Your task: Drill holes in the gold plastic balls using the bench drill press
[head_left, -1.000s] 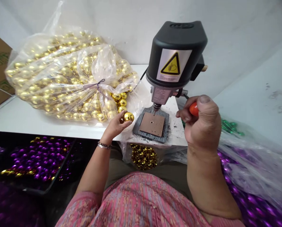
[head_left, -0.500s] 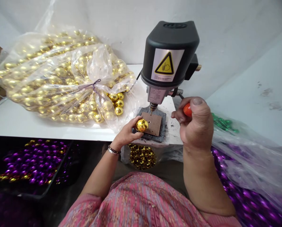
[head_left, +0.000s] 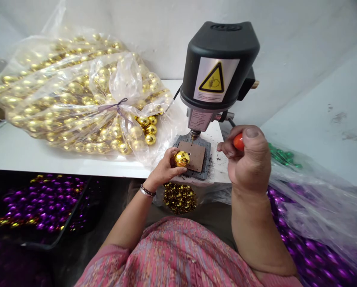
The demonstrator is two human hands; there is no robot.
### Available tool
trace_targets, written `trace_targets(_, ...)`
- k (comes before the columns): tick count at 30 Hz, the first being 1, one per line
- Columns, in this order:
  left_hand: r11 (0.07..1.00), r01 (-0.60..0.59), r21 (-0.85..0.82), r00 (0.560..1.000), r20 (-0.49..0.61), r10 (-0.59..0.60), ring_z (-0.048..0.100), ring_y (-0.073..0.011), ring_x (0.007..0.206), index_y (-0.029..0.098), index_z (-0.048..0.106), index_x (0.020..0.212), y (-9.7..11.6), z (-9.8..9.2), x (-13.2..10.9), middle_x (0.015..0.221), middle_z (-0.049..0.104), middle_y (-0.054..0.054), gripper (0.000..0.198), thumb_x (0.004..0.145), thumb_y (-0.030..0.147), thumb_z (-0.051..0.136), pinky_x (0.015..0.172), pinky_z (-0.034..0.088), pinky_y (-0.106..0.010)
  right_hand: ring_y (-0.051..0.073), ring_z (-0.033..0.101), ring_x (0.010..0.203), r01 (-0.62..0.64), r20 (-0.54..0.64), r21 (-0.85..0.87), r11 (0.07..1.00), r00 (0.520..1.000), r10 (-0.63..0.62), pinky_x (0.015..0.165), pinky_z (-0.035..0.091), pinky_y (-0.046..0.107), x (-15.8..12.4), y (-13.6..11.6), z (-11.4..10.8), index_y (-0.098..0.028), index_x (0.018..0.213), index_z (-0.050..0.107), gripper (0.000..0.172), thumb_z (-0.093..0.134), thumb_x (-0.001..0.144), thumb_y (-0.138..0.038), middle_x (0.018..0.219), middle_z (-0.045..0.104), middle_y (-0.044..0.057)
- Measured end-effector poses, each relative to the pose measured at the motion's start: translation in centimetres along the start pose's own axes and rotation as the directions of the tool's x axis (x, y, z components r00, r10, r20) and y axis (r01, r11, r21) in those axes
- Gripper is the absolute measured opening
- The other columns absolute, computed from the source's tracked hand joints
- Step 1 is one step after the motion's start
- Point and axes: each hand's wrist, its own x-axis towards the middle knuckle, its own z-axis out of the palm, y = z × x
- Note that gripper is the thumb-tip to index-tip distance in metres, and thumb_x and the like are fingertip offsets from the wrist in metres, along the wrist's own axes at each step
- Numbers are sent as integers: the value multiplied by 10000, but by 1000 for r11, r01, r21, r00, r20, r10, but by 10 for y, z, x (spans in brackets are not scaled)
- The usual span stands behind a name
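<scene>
Left grip [head_left: 164,169] holds a mirrored gold bauble [head_left: 181,158] steady in its fingertips near the bit of a bench drill [head_left: 217,67], right grip [head_left: 249,159] clenched around a red-handled tool [head_left: 238,142].

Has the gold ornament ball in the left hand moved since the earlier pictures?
Yes. The gold ornament ball has moved right, from just beyond the left edge of the bench drill's base plate to above that plate's left side.
</scene>
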Motion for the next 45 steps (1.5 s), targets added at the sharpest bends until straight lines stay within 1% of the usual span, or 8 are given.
trace_targets(6, 976, 182, -118, 979, -71, -191, 658, -156, 840, 216, 373, 1205, 17, 2, 9, 1056, 633, -57, 589, 779, 438, 714, 702, 499, -266, 54, 351, 501, -6, 10, 12, 1000, 1000, 6, 572, 432, 265, -1, 0, -1, -210, 748, 581, 332, 529, 881, -510, 630, 425, -47)
trace_targets(9, 909, 356, -218, 920, -87, -381, 702, -147, 768, 214, 361, 1166, 28, 4, 21, 1083, 663, -81, 477, 828, 339, 673, 582, 451, -220, 62, 362, 507, -4, 30, -8, 1000, 1000, 4, 586, 438, 269, -1, -1, -2, -213, 749, 574, 344, 510, 894, -518, 600, 395, -52)
trace_targets(12, 864, 427, -268, 879, -101, -466, 697, -119, 677, 204, 375, 1141, 33, 7, 33, 1048, 685, -87, 410, 857, 299, 655, 504, 385, -190, 67, 369, 511, -11, 45, -28, 1000, 999, 12, 595, 440, 271, -2, -2, -2, -215, 755, 570, 345, 503, 898, -522, 585, 384, -56)
trace_targets(19, 900, 395, -183, 896, -141, -421, 640, -93, 584, 206, 396, 1091, 28, 14, 42, 883, 645, -7, 468, 800, 326, 743, 521, 443, -200, 58, 383, 540, -21, 22, -20, 1000, 1000, 22, 585, 452, 255, -1, 2, -3, -210, 752, 587, 358, 539, 873, -544, 687, 484, -35)
trace_targets(24, 918, 382, -108, 908, -137, -395, 616, -79, 569, 202, 430, 1091, 25, 17, 46, 943, 633, -13, 447, 796, 317, 745, 523, 478, -210, 63, 391, 547, -14, 15, -16, 1000, 1000, 14, 590, 448, 259, -1, 4, -3, -213, 743, 586, 369, 541, 870, -557, 667, 473, -35)
trace_targets(27, 931, 353, 88, 929, -146, -339, 623, -95, 629, 192, 490, 1165, 28, 20, 48, 1012, 659, -36, 450, 803, 305, 731, 581, 508, -233, 65, 404, 555, -13, 21, -35, 999, 1000, 13, 602, 452, 267, -1, 3, -4, -215, 753, 585, 377, 541, 866, -572, 688, 495, -31)
trace_targets(32, 851, 149, 504, 989, -80, -126, 659, -200, 926, 184, 617, 1254, 37, 24, 51, 1055, 722, -55, 499, 778, 247, 750, 861, 518, -309, 66, 405, 561, -12, 32, -46, 999, 999, 14, 611, 446, 268, -1, 2, -5, -219, 766, 592, 375, 535, 874, -574, 680, 491, -35)
trace_targets(45, 844, 133, 519, 991, -60, -120, 669, -192, 849, 190, 628, 1290, 25, 22, 52, 1003, 744, -37, 521, 788, 285, 730, 766, 516, -283, 74, 442, 584, 121, 45, -236, 964, 992, -114, 571, 355, 244, -11, 15, -12, -198, 732, 606, 268, 553, 889, -408, 627, 530, -42)
